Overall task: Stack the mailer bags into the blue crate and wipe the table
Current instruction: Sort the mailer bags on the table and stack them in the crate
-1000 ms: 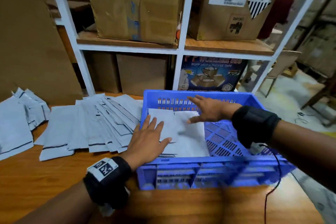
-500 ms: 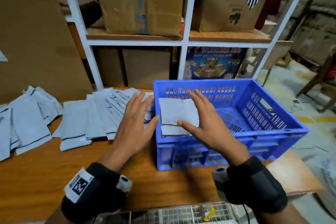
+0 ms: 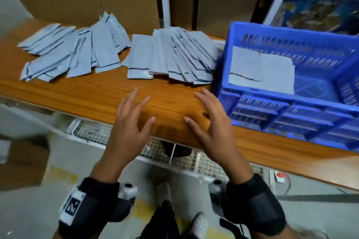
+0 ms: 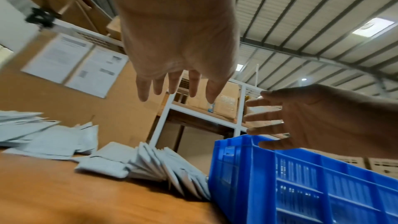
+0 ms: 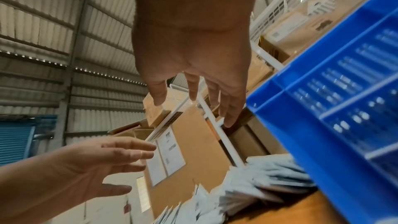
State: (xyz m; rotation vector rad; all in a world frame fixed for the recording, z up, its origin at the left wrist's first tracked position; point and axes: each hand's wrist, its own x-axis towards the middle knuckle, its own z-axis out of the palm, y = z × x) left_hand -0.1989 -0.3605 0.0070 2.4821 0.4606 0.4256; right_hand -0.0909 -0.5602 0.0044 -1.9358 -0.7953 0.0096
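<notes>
From the head camera, a small stack of mailer bags (image 3: 260, 70) lies flat inside the blue crate (image 3: 287, 110), at its left end, so the stacking has begun but is far from finished. Two much larger lots are on the wooden tabletop (image 3: 93, 93): a fanned row of bags (image 3: 174, 56) along the back edge, its right end just beside the crate's left wall, and a looser heap (image 3: 71, 52) toward the back left corner. Both hands hover above the front edge, the left hand (image 3: 128, 128) and the right hand (image 3: 211, 128) each with fingers spread and holding nothing. No cloth shows in this view and the wiping appears not yet started. The left wrist camera looks along the left hand's straight, parted fingers (image 4: 194, 84), with the right hand (image 4: 301, 118) beside it over the crate's near corner (image 4: 237, 168); the fanned row (image 4: 159, 164) leans right up against the crate wall, though whether it touches cannot be told. The right wrist camera shows the same: the right hand's fingers (image 5: 228, 106) relaxed and empty, the left hand (image 5: 86, 164) open below, bags (image 5: 269, 175) piled beside the crate (image 5: 323, 125). Judging by this, most of the stacking and all the wiping remain.
</notes>
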